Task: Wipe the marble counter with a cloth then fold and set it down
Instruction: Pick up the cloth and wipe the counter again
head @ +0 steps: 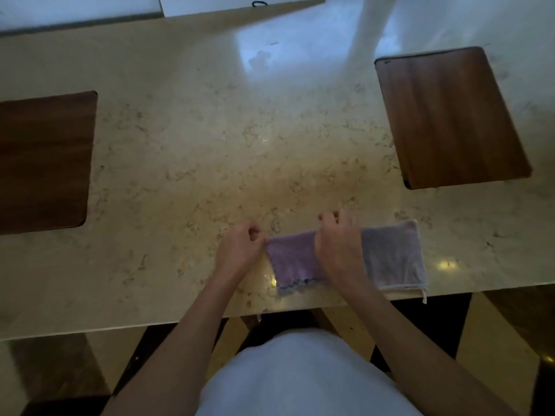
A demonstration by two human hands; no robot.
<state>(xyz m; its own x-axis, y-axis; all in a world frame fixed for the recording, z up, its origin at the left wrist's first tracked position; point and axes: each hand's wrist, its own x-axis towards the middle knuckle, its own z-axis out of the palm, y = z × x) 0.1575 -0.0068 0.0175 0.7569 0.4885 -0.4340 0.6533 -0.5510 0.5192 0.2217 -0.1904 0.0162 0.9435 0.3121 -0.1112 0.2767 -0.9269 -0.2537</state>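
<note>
A purple cloth (pixel 292 261) lies flat on the beige marble counter (pixel 195 163) close to its near edge, with a paler grey-lilac part (pixel 393 256) stretching to the right. My left hand (pixel 241 246) pinches the cloth's far left corner with curled fingers. My right hand (pixel 338 241) rests across the middle of the cloth, fingers bent over its far edge. A small white tag hangs off the cloth's near right corner over the counter edge.
A dark wooden board (pixel 45 160) lies at the left of the counter, and another wooden board (pixel 450 115) at the right. A white panel with a black loop (pixel 259 3) stands at the back. Glossy floor shows below the near edge.
</note>
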